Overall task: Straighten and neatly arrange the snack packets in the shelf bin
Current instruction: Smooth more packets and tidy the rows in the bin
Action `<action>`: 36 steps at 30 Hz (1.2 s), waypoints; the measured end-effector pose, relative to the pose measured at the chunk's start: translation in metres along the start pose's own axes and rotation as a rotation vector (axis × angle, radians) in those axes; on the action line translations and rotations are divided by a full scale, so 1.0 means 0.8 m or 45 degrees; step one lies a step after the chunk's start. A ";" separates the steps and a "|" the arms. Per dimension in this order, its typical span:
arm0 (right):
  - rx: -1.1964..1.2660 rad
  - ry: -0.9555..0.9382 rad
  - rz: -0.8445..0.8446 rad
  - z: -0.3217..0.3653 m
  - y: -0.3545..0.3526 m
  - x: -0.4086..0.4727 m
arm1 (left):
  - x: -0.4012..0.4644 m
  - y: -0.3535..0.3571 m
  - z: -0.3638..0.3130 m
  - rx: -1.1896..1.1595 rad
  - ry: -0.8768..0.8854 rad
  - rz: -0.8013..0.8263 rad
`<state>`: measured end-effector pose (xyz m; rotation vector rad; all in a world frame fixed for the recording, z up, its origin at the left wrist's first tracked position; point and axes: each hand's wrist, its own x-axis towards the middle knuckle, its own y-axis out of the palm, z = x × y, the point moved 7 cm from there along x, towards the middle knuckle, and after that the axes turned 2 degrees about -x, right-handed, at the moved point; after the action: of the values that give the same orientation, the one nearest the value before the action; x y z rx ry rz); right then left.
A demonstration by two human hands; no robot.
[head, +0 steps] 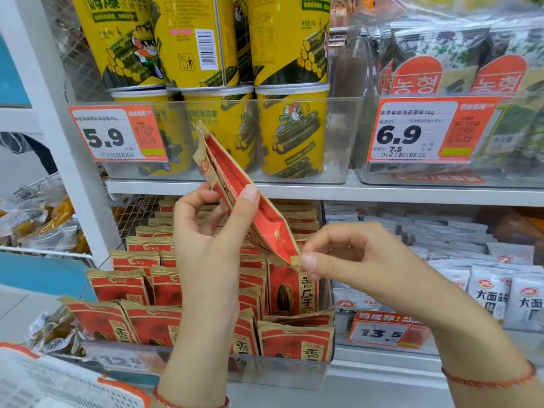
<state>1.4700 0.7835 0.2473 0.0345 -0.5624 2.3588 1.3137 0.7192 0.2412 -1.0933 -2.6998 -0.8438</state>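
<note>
A red sunflower-seed packet point(235, 198) is held tilted above the clear shelf bin point(279, 375), gripped mid-length by the left hand point(212, 231), its lower corner pinched by the right hand point(338, 257) (nearer the bin's open slot).

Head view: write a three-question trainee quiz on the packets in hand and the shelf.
1. True or false: both hands hold the red packets above the bin.
2. Which price tag hangs in front of the yellow canisters? A) 5.9 B) 6.9 C) 13.5
3. Fill in: the right hand pinches the packets' ___ corner.

Key: 1 true: the left hand grips their middle, the right pinches a corner. 2 A, the 5.9 tag. 3 lower.
</note>
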 end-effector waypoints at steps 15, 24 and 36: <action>-0.060 -0.032 -0.008 0.002 0.002 0.000 | -0.002 0.001 -0.004 0.082 0.056 -0.022; -0.158 -0.043 -0.027 0.002 0.000 -0.001 | -0.001 0.000 -0.001 0.118 0.057 0.004; 0.078 -0.021 -0.347 -0.021 -0.027 0.008 | 0.014 0.051 0.002 -0.202 -0.307 0.742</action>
<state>1.4815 0.8086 0.2414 0.1495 -0.4619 2.1110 1.3334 0.7507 0.2620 -1.9903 -2.2779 -0.8632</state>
